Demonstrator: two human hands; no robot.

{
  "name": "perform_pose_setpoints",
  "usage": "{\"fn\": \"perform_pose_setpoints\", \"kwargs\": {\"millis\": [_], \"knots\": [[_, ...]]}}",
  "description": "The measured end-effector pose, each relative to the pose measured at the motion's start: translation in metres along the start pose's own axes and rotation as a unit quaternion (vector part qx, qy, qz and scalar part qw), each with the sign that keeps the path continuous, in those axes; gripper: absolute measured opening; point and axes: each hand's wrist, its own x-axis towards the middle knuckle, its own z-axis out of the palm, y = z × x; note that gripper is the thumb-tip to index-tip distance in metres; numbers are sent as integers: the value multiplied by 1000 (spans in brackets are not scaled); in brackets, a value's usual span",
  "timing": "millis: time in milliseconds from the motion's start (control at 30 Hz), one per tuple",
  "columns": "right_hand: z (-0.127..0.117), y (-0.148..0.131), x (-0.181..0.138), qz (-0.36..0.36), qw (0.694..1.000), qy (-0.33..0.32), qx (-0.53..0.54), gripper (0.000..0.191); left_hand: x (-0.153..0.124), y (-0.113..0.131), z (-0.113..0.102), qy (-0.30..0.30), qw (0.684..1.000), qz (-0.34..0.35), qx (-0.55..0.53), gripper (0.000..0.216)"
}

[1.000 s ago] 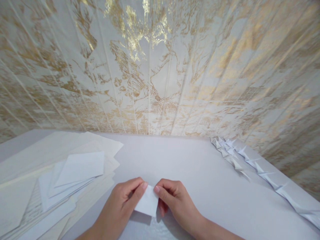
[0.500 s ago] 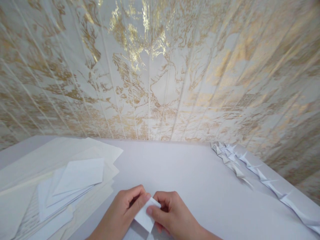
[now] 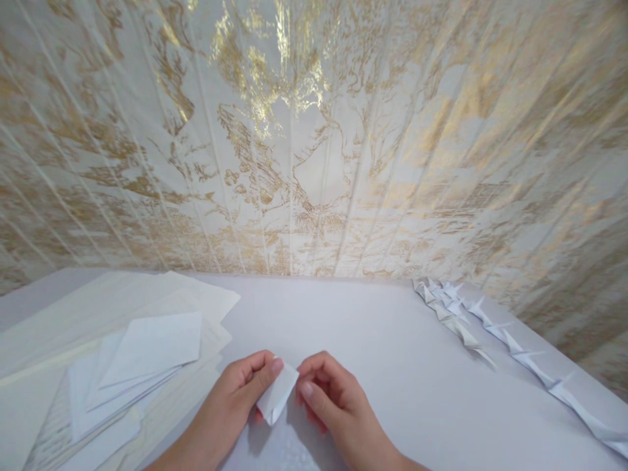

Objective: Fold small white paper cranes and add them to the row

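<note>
A small folded white paper is held just above the white table near its front edge. My left hand pinches the paper's left side between thumb and fingers. My right hand is curled at the paper's right edge, its fingertips touching the fold. The paper looks narrow and creased into a strip.
A pile of white and cream sheets lies on the left. A row of folded white paper shapes runs along the right edge. A wall with gold pattern stands behind the table.
The paper has been folded narrower, and both hands have shifted slightly up and apart around it.
</note>
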Motion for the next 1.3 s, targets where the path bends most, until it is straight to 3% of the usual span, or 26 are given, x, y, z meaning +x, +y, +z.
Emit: {"fn": "perform_pose_setpoints", "kwargs": {"millis": [100, 200, 333, 500, 700, 867, 1000, 1100, 1300], "knots": [[-4, -2, -1, -122, 985, 23, -119, 20, 1, -2, 0, -24, 1000, -2, 4, 53], [-7, -7, -2, -247, 930, -45, -268, 24, 0, -6, 0, -54, 998, 8, 35, 51], [-10, -13, -1, -310, 885, -80, -338, 19, -6, -4, 1, -67, 993, 39, 92, 40], [-10, -11, 2, -296, 872, -56, -387, 19, -16, 4, 3, 46, 963, 188, 190, 20], [-8, -6, 2, -289, 852, -28, -437, 18, -21, -4, 8, 40, 928, 229, 290, 5], [-10, -6, 2, -290, 831, -27, -474, 14, -22, -5, 9, 9, 909, 229, 349, 12], [-13, -3, 3, -263, 814, -68, -514, 17, -21, 0, 9, -12, 915, 192, 355, 13], [-16, -5, 4, -234, 818, -107, -515, 17, -19, 1, 6, -47, 923, 168, 344, 15], [-17, -23, 2, -191, 831, -152, -500, 17, -24, -3, -1, -72, 903, 217, 364, 24]]}}
